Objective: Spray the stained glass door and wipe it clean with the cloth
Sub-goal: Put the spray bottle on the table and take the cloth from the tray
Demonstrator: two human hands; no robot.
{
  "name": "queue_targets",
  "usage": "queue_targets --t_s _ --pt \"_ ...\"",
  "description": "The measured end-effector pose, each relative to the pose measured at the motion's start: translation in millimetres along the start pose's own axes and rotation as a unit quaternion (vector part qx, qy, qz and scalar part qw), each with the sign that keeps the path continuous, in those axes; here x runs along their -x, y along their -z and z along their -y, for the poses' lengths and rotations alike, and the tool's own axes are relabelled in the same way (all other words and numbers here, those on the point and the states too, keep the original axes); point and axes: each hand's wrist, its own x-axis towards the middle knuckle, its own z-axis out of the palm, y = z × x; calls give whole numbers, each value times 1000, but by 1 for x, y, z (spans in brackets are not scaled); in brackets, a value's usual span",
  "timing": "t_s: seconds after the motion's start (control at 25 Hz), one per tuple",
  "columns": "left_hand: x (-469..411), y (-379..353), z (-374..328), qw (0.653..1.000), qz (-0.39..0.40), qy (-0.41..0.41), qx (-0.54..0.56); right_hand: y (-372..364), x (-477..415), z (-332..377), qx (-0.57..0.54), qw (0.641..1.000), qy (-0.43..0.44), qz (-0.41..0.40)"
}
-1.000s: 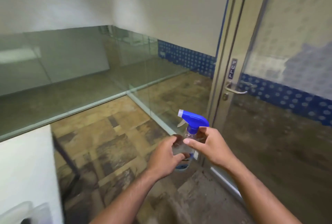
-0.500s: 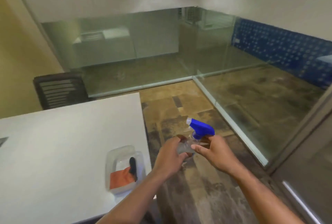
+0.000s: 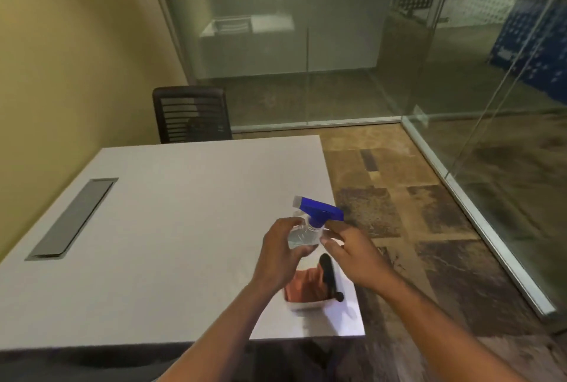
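A clear spray bottle (image 3: 302, 233) with a blue trigger head (image 3: 320, 211) is held above the white table's right side. My left hand (image 3: 280, 254) wraps the bottle's body. My right hand (image 3: 348, 246) pinches it at the neck from the right. Just below the hands a clear plastic tray (image 3: 306, 305) sits on the table, holding an orange cloth (image 3: 303, 286) and a black-handled tool (image 3: 329, 277). The glass door is out of view.
The white table (image 3: 168, 228) has a grey cable hatch (image 3: 73, 217) at its left. A black chair (image 3: 191, 114) stands behind it by the yellow wall. Glass partitions (image 3: 306, 53) run across the back and along the right, with patterned floor (image 3: 399, 213) between.
The view has swung left, away from the door and onto the table. Both hands kept hold of the spray bottle and now hover over the tray with the cloth.
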Motion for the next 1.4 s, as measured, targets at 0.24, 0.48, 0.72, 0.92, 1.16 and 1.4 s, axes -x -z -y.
queue_targets --t_s 0.24,0.48,0.72,0.92,1.16,1.4 --pt "-12 64 73 995 -71 71 7 -77 -47 6 25 992 -13 122" --pt "-20 82 124 973 -129 177 75 -102 -75 -32 88 985 -48 141" --pt "-26 68 160 957 -129 238 101 -113 -93 -87 287 944 -61 149" --pt "-31 56 177 954 -111 261 93 -113 -98 -115 449 873 -9 193" --pt "-37 48 186 947 -124 276 104 -108 -105 -129 568 784 37 248" --pt "-31 45 183 940 -118 293 130 -109 -113 -129 630 710 43 312"
